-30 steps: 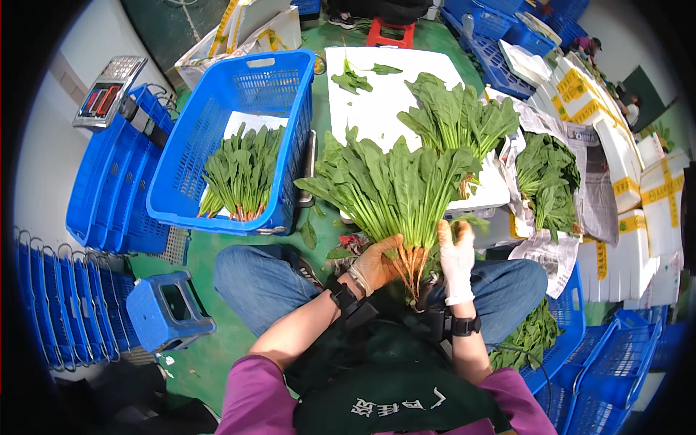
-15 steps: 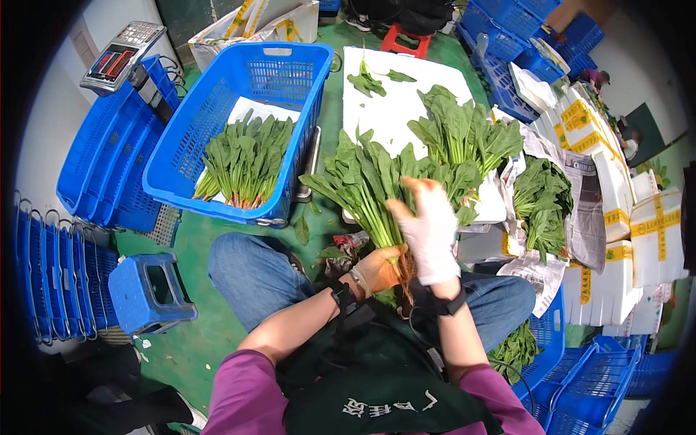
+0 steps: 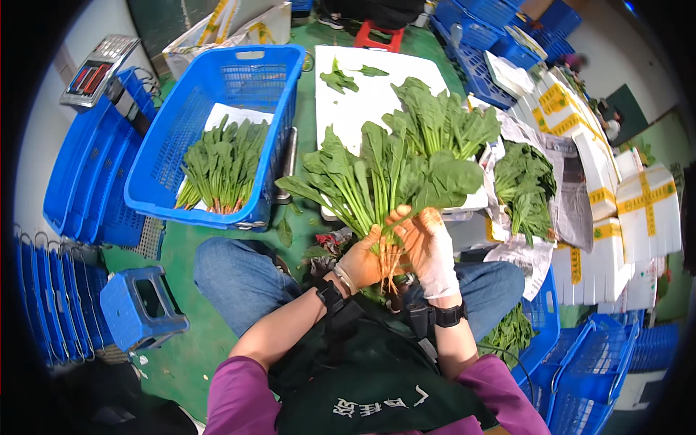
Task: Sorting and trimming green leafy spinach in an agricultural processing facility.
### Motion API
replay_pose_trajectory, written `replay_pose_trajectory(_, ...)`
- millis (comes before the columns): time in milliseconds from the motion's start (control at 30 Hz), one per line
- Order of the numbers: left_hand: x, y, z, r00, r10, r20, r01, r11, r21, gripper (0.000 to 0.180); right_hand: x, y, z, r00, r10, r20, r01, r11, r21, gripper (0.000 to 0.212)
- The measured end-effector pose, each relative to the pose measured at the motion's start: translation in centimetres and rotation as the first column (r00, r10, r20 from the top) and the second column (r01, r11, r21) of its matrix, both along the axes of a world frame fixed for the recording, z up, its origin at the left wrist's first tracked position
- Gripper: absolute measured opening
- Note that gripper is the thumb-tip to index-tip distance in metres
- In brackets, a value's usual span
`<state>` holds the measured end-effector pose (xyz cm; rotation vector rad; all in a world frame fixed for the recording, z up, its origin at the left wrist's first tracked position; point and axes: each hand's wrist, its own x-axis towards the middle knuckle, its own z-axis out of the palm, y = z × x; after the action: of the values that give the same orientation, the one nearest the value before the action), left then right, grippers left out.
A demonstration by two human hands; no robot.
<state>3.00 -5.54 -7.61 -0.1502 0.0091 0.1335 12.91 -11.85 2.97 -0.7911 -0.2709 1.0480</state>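
Note:
In front of my lap my left hand [image 3: 361, 261], in a stained glove, is wrapped around the lower stems of a spinach bunch [image 3: 357, 192]. Its pale orange roots hang below the fingers and its leaves fan away from me. My right hand [image 3: 429, 254], gloved too, is against the right side of the bunch, its fingers bent around a stem with a broad leaf [image 3: 446, 181]. Just beyond, more spinach [image 3: 438, 119] lies on a white board [image 3: 344, 109] with a few loose leaves at its far end.
To the left, a blue crate [image 3: 283, 101] holds roots-down spinach [image 3: 225, 163] on white paper. A blue stool [image 3: 141, 308], stacked crates and a scale [image 3: 98, 72] stand further left. On the right are spinach on newspaper [image 3: 576, 196], white foam boxes [image 3: 645, 196] and another blue crate [image 3: 544, 326].
My right hand has come down from the leaves to the stems, beside my left hand, its fingers now bent. The bunch has tilted toward me slightly, and the whole view has shifted a little.

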Motion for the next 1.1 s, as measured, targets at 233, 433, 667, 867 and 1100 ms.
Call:
replay_pose_trajectory(233,0.4,0.4,0.4,0.992,-0.023,-0.126,0.045,0.984,0.174,0.048,-1.1,-5.2,0.8,1.0,-0.019,0.0,0.019,0.993,0.117,0.021)
replay_pose_trajectory(433,0.8,-0.7,-0.5,0.981,0.059,-0.184,-0.034,0.99,0.136,0.056,0.3,-0.4,-2.6,0.844,-0.455,-0.284,0.508,0.848,0.15,0.017)
replay_pose_trajectory(667,-0.3,0.1,-1.3,0.967,0.091,-0.239,-0.036,0.973,0.226,0.039,-2.3,2.1,-1.3,0.862,-0.446,-0.24,0.463,0.886,0.018,0.017)
replay_pose_trajectory(867,0.2,1.4,-1.4,0.999,-0.027,-0.035,0.026,0.999,-0.044,0.056,-3.4,-7.0,1.9,0.86,-0.411,-0.303,0.39,0.912,-0.128,0.014)
replay_pose_trajectory(1100,-0.8,1.4,0.6,0.92,0.133,-0.37,-0.034,0.964,0.264,0.032,12.4,-28.0,3.4,0.213,-0.574,0.79,0.963,0.258,-0.073,0.028)
